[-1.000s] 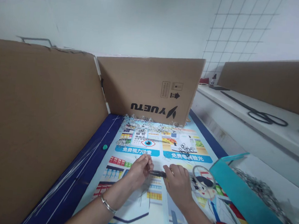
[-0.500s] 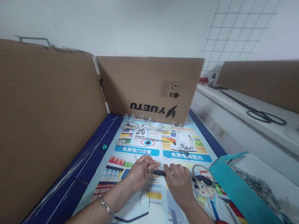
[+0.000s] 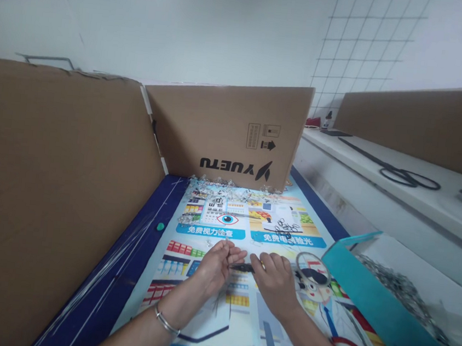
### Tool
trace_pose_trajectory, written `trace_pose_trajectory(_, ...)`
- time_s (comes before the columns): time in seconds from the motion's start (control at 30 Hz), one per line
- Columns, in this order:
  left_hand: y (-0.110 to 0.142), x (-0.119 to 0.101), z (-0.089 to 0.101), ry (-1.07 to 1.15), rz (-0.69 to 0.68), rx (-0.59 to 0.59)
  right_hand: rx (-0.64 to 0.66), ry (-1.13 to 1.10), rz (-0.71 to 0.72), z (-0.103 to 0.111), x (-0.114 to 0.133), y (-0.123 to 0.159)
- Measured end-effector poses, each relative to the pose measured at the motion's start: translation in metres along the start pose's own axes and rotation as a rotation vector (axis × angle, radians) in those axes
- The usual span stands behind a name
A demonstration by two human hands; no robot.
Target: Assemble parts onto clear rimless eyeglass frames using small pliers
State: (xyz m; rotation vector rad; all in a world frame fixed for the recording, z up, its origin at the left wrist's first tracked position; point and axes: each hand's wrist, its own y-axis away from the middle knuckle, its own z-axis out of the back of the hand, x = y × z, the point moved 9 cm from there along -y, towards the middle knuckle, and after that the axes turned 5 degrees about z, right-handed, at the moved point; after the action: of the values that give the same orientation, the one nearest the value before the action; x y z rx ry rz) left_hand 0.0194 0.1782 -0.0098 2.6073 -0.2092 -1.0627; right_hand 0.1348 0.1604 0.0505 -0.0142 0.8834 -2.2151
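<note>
My right hand is wrapped round the handles of dark-jawed pliers, which point left. Their tip reaches the fingers of my left hand. That left hand, palm partly turned up, has its thumb and index finger pinched together, its other fingers loosely curled. What sits in the pinch is too small to make out. Thin wire ends seem to hang below it. Beyond both hands, clear small pieces are strewn over the printed mat. A cluster of black loops lies farther back.
A teal box of metal pieces stands at right, near a clear ring. Cardboard panels enclose the back and left. Loose thin wires lie along the blue left edge. Large scissors rest on the white ledge.
My hands and the pliers hold nearly the same place, with the pliers' jaws slightly turned. The whole view has shifted a little.
</note>
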Motion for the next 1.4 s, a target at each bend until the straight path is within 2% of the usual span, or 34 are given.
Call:
trace_pose_trajectory(0.23,0.000,0.001,-0.001,0.005,0.013,0.002,-0.038,-0.039,0.000,0.002,0.000,0.000)
trace_pose_trajectory(0.67,-0.002,0.004,0.002,-0.006,0.043,-0.012,0.002,-0.012,0.014,0.000,0.001,-0.002)
trace_pose_trajectory(0.93,0.001,0.003,-0.003,-0.048,0.050,0.008,0.008,-0.004,0.012,-0.001,0.000,-0.002)
trace_pose_trajectory(1.17,0.002,0.000,-0.013,-0.156,-0.005,0.160,-0.043,-0.046,0.020,0.001,0.000,-0.002)
trace_pose_trajectory(1.4,0.005,-0.004,-0.022,-0.172,-0.035,0.329,0.033,-0.131,-0.027,-0.015,-0.003,0.002)
